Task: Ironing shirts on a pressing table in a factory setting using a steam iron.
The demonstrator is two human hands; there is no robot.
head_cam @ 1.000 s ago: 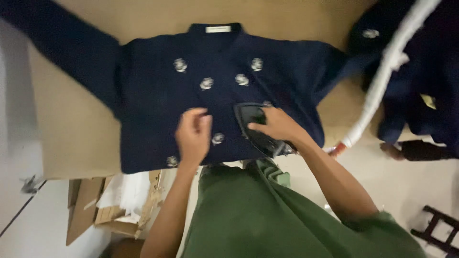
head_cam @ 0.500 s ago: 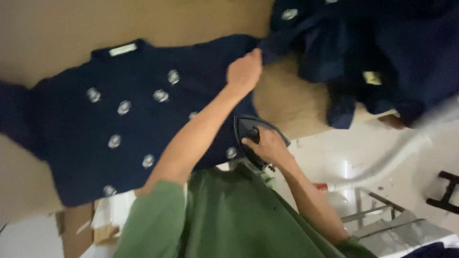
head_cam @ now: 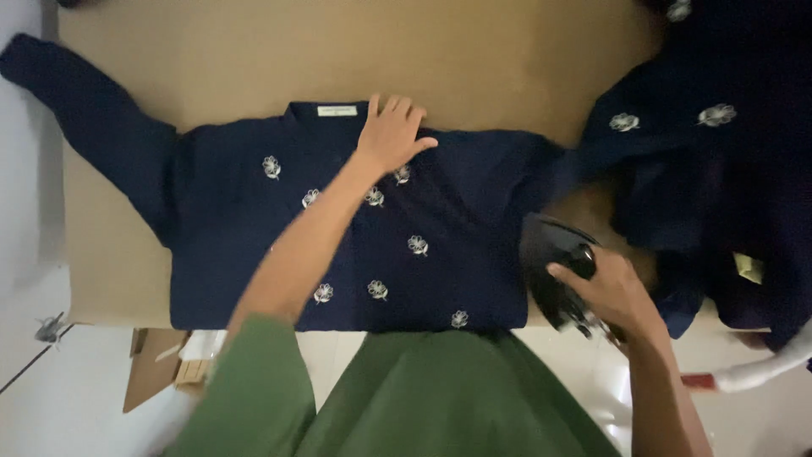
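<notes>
A navy garment point(head_cam: 457, 203) with white embroidered flowers lies flat, front up, on a tan padded table point(head_cam: 507, 59). My left hand point(head_cam: 391, 134) rests palm down on it near the collar, fingers spread. My right hand point(head_cam: 611, 288) grips the handle of a black iron point(head_cam: 551, 269), which sits at the garment's right edge over its right sleeve. I wear a green top.
A heap of more navy garments point(head_cam: 719, 169) with the same flowers lies at the table's right end. A white hose or cord point(head_cam: 770, 364) runs at the lower right. Cardboard pieces point(head_cam: 156, 368) lie on the pale floor at lower left.
My left hand has moved from the garment's right shoulder to the collar area. The iron in my right hand has shifted from the lower front to the right edge. The view has swung.
</notes>
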